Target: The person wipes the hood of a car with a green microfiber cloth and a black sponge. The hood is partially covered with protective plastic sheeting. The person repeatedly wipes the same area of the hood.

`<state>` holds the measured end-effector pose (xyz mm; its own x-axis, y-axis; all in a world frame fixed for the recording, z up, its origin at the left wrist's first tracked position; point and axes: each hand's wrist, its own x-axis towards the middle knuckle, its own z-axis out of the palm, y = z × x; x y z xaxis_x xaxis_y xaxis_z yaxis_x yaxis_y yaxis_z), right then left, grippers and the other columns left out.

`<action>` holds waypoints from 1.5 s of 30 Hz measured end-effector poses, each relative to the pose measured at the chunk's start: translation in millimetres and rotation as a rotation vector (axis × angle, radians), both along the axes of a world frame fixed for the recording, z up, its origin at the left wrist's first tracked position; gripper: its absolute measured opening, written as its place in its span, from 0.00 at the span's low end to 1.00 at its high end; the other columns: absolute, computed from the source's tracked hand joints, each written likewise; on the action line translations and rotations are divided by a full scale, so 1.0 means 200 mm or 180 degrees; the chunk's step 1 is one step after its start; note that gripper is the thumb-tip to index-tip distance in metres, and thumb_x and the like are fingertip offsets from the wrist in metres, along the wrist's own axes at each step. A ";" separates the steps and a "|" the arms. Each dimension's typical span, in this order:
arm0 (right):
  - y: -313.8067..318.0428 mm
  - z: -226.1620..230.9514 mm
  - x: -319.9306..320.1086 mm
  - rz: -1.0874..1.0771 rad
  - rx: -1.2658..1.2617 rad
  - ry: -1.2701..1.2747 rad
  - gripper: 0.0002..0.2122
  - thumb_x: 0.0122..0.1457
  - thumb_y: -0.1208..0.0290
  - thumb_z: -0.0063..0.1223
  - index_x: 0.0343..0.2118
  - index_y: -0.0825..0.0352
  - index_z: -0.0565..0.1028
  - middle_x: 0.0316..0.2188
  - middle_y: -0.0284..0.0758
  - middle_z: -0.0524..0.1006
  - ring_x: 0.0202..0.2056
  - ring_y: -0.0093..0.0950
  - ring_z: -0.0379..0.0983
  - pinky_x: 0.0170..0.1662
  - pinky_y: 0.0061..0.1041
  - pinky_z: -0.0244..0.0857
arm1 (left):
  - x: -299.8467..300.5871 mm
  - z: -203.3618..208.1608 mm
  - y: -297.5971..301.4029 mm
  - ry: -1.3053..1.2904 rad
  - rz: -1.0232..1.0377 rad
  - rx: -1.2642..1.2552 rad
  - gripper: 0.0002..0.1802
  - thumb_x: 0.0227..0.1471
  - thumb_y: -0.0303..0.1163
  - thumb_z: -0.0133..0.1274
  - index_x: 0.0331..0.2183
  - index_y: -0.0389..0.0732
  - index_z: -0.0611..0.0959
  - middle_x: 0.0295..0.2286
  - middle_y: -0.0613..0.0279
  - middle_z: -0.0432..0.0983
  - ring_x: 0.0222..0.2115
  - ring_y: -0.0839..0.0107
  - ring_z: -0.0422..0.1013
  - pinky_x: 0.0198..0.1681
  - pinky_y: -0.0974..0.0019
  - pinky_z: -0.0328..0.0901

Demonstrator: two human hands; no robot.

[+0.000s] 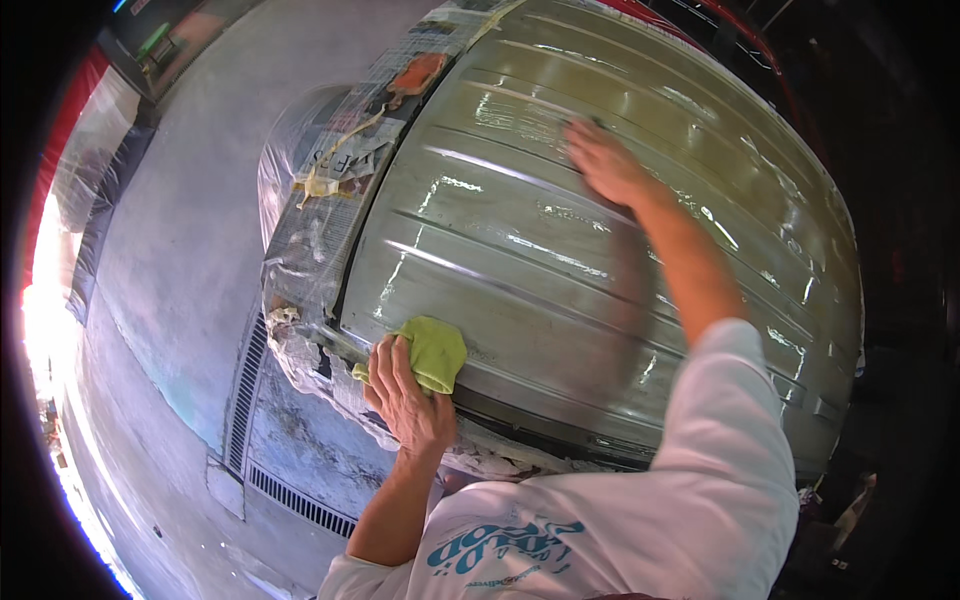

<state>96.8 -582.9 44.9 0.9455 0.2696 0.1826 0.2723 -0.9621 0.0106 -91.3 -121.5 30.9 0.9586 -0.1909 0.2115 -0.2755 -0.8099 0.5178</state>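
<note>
A wide, ribbed vehicle roof [480,240], grey-green with a wet shine, fills the middle. My left hand [408,395] grips a lime-green cloth [436,352], bunched at the roof's near left corner. Stretched far forward, my right hand [602,162] lies on the roof's upper middle and is slightly blurred. A small dark edge shows by its fingertips; what it belongs to is mostly hidden under the hand. Bright streaks of reflected light run along the wet ribs.
Masking newspaper and plastic sheeting [335,190], held with tape, cover the vehicle's left side. An orange-red patch [418,74] shows among them. A drain grate [300,498] crosses the concrete floor [190,250]. Red and white sheeting [85,150] hangs at far left.
</note>
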 end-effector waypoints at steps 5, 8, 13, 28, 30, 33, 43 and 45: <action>-0.32 0.19 -0.52 -0.1226 0.0627 0.1015 0.26 0.79 0.58 0.33 0.72 0.67 0.64 0.75 0.45 0.57 0.77 0.43 0.46 0.79 0.40 0.42 | -0.02 -0.03 -0.01 0.0101 0.0033 0.0063 0.45 0.51 0.37 0.56 0.68 0.38 0.64 0.67 0.41 0.59 0.69 0.37 0.53 0.66 0.32 0.45; 0.05 0.05 -0.17 -0.0777 0.0483 0.0790 0.26 0.78 0.59 0.33 0.72 0.69 0.63 0.75 0.46 0.56 0.77 0.43 0.45 0.79 0.42 0.42 | -0.02 -0.02 0.00 0.0196 0.0017 0.0160 0.46 0.49 0.36 0.57 0.69 0.38 0.64 0.67 0.40 0.59 0.69 0.37 0.52 0.66 0.32 0.45; 0.56 -0.01 0.77 -0.0229 -0.0541 0.0341 0.23 0.74 0.64 0.38 0.65 0.74 0.68 0.71 0.52 0.62 0.74 0.51 0.53 0.77 0.47 0.48 | 0.02 0.02 -0.03 0.0142 -0.0125 -0.0029 0.47 0.47 0.33 0.59 0.68 0.39 0.64 0.66 0.41 0.59 0.68 0.38 0.54 0.67 0.32 0.44; 0.55 -0.02 0.79 0.0013 -0.0364 0.0300 0.24 0.74 0.63 0.38 0.66 0.74 0.69 0.70 0.48 0.65 0.72 0.46 0.58 0.76 0.41 0.51 | 0.02 0.02 -0.01 0.0236 -0.0200 -0.0113 0.50 0.42 0.34 0.62 0.68 0.40 0.65 0.67 0.44 0.59 0.69 0.37 0.52 0.65 0.29 0.46; 0.59 -0.05 0.87 -0.0017 -0.0187 0.0305 0.24 0.73 0.64 0.40 0.65 0.74 0.69 0.70 0.48 0.66 0.72 0.46 0.58 0.76 0.40 0.51 | 0.01 0.03 -0.02 0.0263 -0.0156 -0.0101 0.49 0.42 0.33 0.62 0.67 0.40 0.66 0.67 0.44 0.59 0.69 0.37 0.53 0.65 0.30 0.46; 0.67 -0.01 0.61 0.0266 0.0601 0.0606 0.24 0.77 0.63 0.36 0.69 0.71 0.67 0.73 0.45 0.62 0.74 0.44 0.54 0.77 0.38 0.49 | 0.01 0.01 0.03 0.0315 -0.0031 -0.0167 0.49 0.43 0.33 0.61 0.67 0.40 0.67 0.67 0.45 0.59 0.69 0.38 0.54 0.66 0.33 0.46; 0.63 0.00 0.73 0.0308 0.1053 0.0673 0.23 0.79 0.57 0.35 0.65 0.65 0.73 0.71 0.38 0.67 0.74 0.39 0.58 0.76 0.37 0.52 | 0.02 0.02 0.01 0.0302 -0.0143 -0.0244 0.48 0.43 0.35 0.60 0.67 0.39 0.67 0.67 0.43 0.60 0.69 0.38 0.54 0.65 0.32 0.46; 0.64 0.04 0.66 0.0354 0.1375 0.1026 0.24 0.79 0.54 0.35 0.63 0.66 0.76 0.71 0.36 0.68 0.73 0.37 0.59 0.75 0.36 0.53 | 0.00 0.01 0.02 0.0303 -0.0068 -0.0190 0.49 0.43 0.35 0.60 0.67 0.39 0.67 0.67 0.43 0.60 0.69 0.38 0.54 0.65 0.32 0.47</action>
